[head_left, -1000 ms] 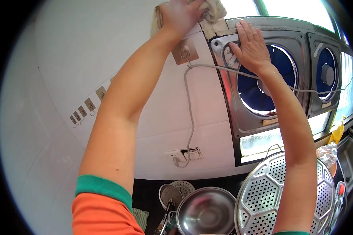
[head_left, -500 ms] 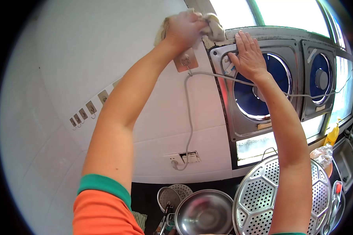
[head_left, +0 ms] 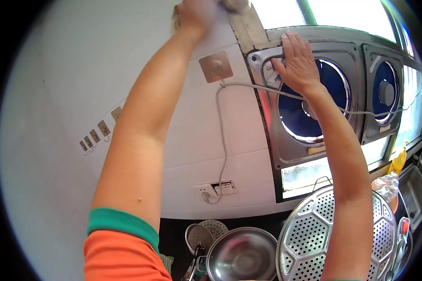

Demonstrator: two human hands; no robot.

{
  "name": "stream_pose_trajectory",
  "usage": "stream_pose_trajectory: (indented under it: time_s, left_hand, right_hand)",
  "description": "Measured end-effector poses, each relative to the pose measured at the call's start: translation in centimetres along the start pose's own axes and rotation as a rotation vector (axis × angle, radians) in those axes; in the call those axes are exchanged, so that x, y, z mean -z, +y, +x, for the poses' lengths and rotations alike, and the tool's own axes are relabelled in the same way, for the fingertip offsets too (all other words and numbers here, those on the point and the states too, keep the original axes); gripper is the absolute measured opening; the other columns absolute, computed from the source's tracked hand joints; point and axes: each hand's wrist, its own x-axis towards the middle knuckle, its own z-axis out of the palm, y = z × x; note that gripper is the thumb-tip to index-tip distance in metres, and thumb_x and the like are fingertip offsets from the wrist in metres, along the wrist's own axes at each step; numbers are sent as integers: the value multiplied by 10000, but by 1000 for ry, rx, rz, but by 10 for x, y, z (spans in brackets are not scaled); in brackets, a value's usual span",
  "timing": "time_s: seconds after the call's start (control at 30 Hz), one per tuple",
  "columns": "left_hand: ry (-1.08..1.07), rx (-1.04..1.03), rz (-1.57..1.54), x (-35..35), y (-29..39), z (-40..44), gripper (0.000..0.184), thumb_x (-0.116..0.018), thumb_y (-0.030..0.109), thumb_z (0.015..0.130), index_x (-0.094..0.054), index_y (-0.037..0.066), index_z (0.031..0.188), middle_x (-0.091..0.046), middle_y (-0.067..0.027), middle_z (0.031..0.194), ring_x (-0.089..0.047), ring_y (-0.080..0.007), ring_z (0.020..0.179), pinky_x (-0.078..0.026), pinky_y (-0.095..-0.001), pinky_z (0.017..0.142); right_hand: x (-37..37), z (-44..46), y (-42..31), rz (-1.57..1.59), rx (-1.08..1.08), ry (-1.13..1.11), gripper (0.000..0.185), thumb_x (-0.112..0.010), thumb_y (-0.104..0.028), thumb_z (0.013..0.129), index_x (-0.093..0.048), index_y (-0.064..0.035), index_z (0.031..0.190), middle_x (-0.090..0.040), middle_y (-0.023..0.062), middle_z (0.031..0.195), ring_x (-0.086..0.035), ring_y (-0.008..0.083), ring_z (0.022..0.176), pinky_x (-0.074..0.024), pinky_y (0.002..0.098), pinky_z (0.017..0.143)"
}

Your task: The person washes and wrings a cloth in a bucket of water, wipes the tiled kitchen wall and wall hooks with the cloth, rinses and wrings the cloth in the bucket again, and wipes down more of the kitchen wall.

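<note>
At the top edge of the view, my left hand is closed on a beige cloth and presses it against the white wall beside the window frame. Motion blurs this hand, and the top of the frame cuts off part of it. My right hand lies flat with fingers stretched, braced on the upper edge of a grey exhaust fan's frame. Just below my left hand, an adhesive hook is stuck to the wall, with a grey cable running over it.
A second fan sits to the right. Below are a wall socket, a steel pan, a perforated steamer tray, a yellow bottle and a sink. Several small hooks line the left wall.
My left hand has moved up and slightly left with the cloth, uncovering more of the hook and the window frame's corner. My right hand stays on the fan frame.
</note>
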Motion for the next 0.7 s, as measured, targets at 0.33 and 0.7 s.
stream_pose_trajectory:
  time_s: [0.33,0.7]
  left_hand:
    - [-50,37,417,39,-118,-76,268,-602,111,748,-625,168,1008,-595,-72,1018,-555,-310,914,-468,-421,759]
    - [-113,-180,-11,24,24,-77,236,-617,159,706,-652,241,925,-581,-35,941,-577,-249,794,-459,-377,626]
  right_hand:
    - [-2,-4,10,-18,7,24,695,-457,-468,875,-312,-10,1378,-313,165,1436,-223,286,1368,-139,426,1127]
    - [11,3,-7,-66,-49,-92,701,-469,-464,871,-310,-11,1380,-295,176,1443,-208,306,1371,-113,426,1136]
